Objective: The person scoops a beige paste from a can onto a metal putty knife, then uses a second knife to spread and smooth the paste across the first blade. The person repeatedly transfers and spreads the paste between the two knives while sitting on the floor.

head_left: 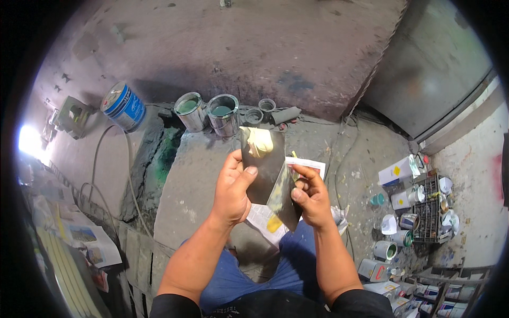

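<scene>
Gripped between thumb and fingers of my left hand (232, 190) is a thin dark flat plate (261, 179), held up in front of me. A lump of cream-coloured putty (260, 142) sits at its far end. My right hand (314, 200) pinches a second flat blade, a putty spreader (281, 200) smeared with pale yellow residue. The spreader is tilted, and its edge lies at or very near the lower right side of the plate; whether they touch I cannot tell. Beneath both, newspaper (259, 216) with a yellow smear lies by my knees.
Two open paint cans (224, 125) stand by the wall, with small dark cups (266, 105) beside them. A blue-and-white drum (124, 107) is at far left, near a hose (94, 164). Cans, bottles and a dark crate (427, 212) crowd the right side.
</scene>
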